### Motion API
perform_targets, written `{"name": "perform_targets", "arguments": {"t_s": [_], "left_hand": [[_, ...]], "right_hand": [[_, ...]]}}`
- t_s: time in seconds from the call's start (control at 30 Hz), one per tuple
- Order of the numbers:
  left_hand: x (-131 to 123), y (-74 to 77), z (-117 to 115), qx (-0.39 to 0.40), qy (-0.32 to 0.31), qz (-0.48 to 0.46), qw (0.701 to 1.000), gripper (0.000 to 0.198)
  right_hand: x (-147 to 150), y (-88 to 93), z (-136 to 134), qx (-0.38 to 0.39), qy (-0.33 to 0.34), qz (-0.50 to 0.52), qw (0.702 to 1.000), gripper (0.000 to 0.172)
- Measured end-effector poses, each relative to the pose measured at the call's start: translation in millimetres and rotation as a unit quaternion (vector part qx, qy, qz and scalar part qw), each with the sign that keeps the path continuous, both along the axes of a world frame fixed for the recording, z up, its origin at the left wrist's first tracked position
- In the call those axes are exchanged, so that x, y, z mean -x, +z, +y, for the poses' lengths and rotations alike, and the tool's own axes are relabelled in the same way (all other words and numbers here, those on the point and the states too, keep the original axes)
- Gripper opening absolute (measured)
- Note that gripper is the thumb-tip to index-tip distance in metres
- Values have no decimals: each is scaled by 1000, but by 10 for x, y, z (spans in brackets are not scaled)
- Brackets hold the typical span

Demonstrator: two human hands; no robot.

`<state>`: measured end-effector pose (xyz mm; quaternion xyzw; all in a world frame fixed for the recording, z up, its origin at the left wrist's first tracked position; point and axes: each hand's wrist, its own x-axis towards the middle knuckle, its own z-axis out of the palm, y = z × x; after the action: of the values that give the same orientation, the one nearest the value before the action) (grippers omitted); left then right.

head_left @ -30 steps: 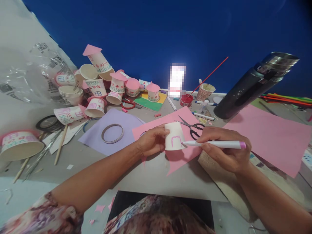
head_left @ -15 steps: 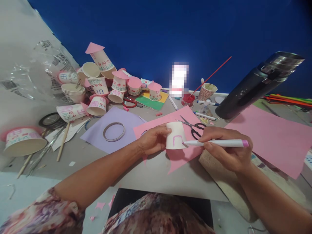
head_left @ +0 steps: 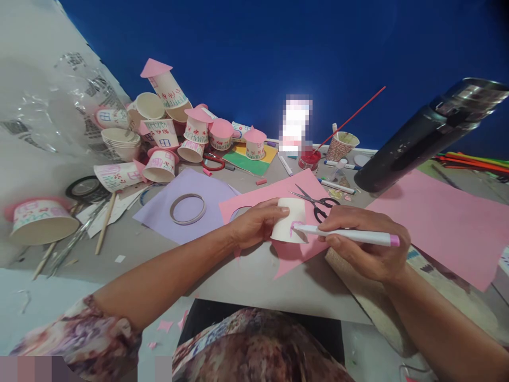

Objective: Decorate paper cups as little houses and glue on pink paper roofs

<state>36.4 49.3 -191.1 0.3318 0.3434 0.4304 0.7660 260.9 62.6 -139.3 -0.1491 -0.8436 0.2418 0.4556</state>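
My left hand [head_left: 258,225] is closed round a white paper cup [head_left: 287,213], held with its wider rim downward. A pink-purple arch outline is drawn low on the cup's side, partly behind the pen. In my right hand [head_left: 368,241] is a white marker pen [head_left: 358,235] with a pink end, its tip at the arch. Black-handled scissors [head_left: 314,201] lie just behind the hands on a cut pink sheet [head_left: 254,196]. A tape ring [head_left: 187,209] rests on a purple sheet [head_left: 159,215] to the left.
Several decorated cups with pink paper roofs [head_left: 157,69] crowd the back left. A dark flask [head_left: 401,143] leans at the right, near another pink sheet [head_left: 449,223]. A red paint jar [head_left: 309,160] holds a thin red stick. A beige cloth [head_left: 358,286] hangs over the front edge.
The cup has turned, so the arch now sits further toward its right side. The pen tip has moved slightly left and up onto the arch. The whole view has shifted a little.
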Motion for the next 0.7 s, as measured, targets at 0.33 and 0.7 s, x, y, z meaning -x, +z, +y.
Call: {"name": "perform_targets", "arguments": {"t_s": [0.33, 0.7], "left_hand": [[-7, 7, 0, -2, -1, 11, 1000, 44], [-4, 19, -4, 11, 6, 24, 1000, 47]], "right_hand": [[-4, 25, -9, 10, 16, -12, 1000, 16], [-14, 24, -11, 43, 32, -18, 998, 12]]}}
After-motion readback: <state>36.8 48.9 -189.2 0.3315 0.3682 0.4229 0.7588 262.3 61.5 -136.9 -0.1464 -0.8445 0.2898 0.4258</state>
